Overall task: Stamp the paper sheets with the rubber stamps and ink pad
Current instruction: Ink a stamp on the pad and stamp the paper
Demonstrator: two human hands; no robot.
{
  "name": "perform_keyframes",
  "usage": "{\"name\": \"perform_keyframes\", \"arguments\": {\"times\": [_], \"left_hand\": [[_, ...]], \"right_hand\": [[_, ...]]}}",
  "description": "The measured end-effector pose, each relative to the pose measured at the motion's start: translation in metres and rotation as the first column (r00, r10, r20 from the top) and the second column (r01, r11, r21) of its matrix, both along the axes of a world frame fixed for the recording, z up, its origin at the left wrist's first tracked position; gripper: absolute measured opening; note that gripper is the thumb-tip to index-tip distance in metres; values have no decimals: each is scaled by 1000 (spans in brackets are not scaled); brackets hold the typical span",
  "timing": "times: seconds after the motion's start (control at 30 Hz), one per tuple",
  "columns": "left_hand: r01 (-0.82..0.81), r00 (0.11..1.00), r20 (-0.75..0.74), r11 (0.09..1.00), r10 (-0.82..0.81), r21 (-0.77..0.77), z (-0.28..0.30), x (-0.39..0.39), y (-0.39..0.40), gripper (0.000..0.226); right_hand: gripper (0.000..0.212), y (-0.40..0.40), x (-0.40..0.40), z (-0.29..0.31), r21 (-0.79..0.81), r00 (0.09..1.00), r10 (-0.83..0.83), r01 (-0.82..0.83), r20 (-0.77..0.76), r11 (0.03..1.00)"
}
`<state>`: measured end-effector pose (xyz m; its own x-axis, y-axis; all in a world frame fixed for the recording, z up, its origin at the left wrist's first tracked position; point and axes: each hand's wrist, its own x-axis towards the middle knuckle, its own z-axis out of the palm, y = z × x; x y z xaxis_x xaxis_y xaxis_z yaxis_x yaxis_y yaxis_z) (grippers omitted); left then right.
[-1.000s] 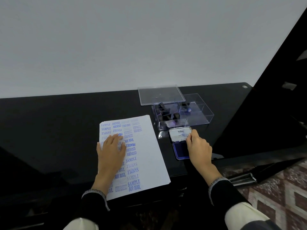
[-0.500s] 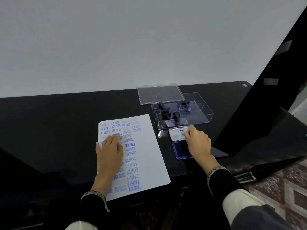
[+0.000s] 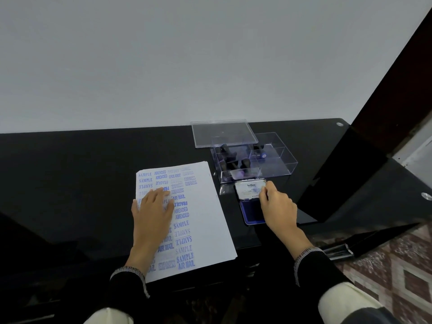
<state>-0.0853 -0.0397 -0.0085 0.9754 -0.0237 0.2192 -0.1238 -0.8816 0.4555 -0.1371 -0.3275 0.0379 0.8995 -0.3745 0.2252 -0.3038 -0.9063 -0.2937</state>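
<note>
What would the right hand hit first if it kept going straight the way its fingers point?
The right hand already touches the ink pad's raised lid. Straight on, it would probably meet the clear box holding the stamps just behind; depth is unclear.

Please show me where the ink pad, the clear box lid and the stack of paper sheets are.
ink pad point(image 3: 251, 210), head view, on its blue ink surface.
clear box lid point(image 3: 222, 133), head view, on its flat top.
stack of paper sheets point(image 3: 208, 220), head view, on the unstamped right part.
</note>
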Motion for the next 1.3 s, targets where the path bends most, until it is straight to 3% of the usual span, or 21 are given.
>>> {"name": "perform_keyframes", "arguments": {"times": [0.07,0.17,0.27,0.4,0.57,0.9,1.3], "left_hand": [[1,1000,-1,1000,-1,-15,-1,1,1,35],[-1,1000,5,997,1,-82,0,0,1,31],[10,1000,15,996,-8,-88,4,-3,2,31],[6,1000,5,995,-6,-99,5,-4,3,33],[3,1000,24,976,2,-219,5,-3,3,25],[34,996,92,980,-16,-197,-1,0,4,23],[23,997,73,982,-9,-188,0,1,3,25]], "right_hand": [[21,3,0,7,46,999,-21,20,37,999],[16,23,5,17,310,983,3,-60,181,949],[11,59,18,22,616,968,109,-230,228,753],[13,96,41,17,780,962,188,-271,198,564],[17,108,68,12,698,950,258,-304,174,649],[24,115,115,19,546,871,482,-358,-98,757],[21,117,118,17,419,810,547,-430,-212,800]]}}
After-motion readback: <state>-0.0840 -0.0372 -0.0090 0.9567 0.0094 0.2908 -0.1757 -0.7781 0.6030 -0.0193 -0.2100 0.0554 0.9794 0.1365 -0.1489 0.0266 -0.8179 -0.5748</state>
